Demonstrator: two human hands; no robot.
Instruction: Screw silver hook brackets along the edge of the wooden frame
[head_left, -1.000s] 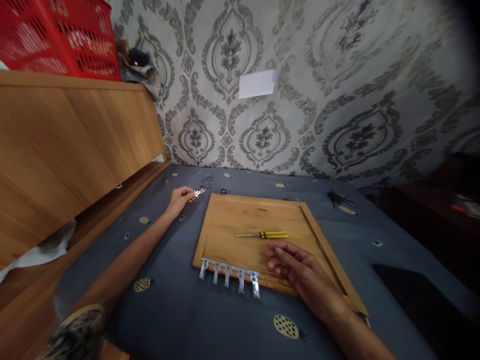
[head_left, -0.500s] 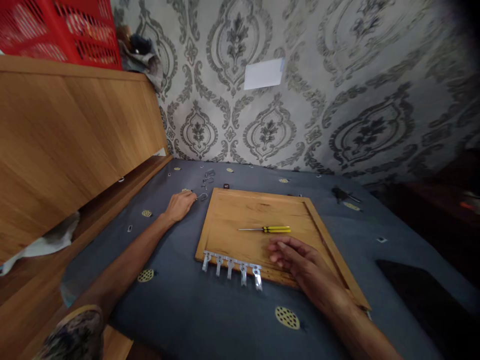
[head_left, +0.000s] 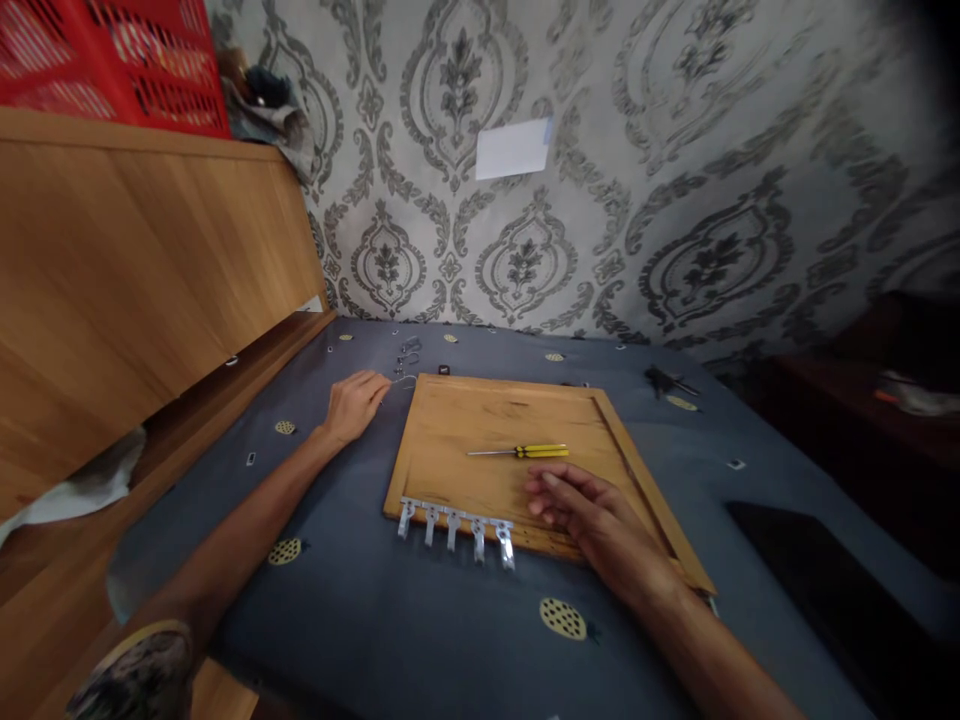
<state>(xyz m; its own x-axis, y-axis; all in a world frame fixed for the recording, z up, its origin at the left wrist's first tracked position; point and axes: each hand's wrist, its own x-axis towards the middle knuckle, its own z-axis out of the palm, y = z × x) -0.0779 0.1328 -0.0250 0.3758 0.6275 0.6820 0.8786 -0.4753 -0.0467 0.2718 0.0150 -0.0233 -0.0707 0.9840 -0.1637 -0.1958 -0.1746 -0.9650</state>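
Observation:
My left hand (head_left: 354,405) is at the left of the wooden board, its fingers pinched together at the end of a thin metal hook (head_left: 406,379). Several more small metal hooks (head_left: 411,345) lie on the cloth just beyond. My right hand (head_left: 581,505) hovers over the near right part of the wooden board (head_left: 442,440), fingers loosely bent and apart, with nothing seen in them. Just past its fingertips, a screwdriver (head_left: 529,452) with a yellow and black handle lies on the board. Several silver metal clips (head_left: 453,528) stand in a row along the board's near left edge.
A dark patterned cloth (head_left: 360,590) covers the work surface. Pliers (head_left: 667,381) lie at the far right, and a flat black object (head_left: 817,590) at the near right. A small dark box (head_left: 444,370) sits behind the board. A wooden cabinet (head_left: 150,250) stands at the left.
The view has shifted slightly, so most things appear a little further left. My left hand has turned a little, and the hook at its fingertips has moved towards the board. My right hand stays near the screwdriver.

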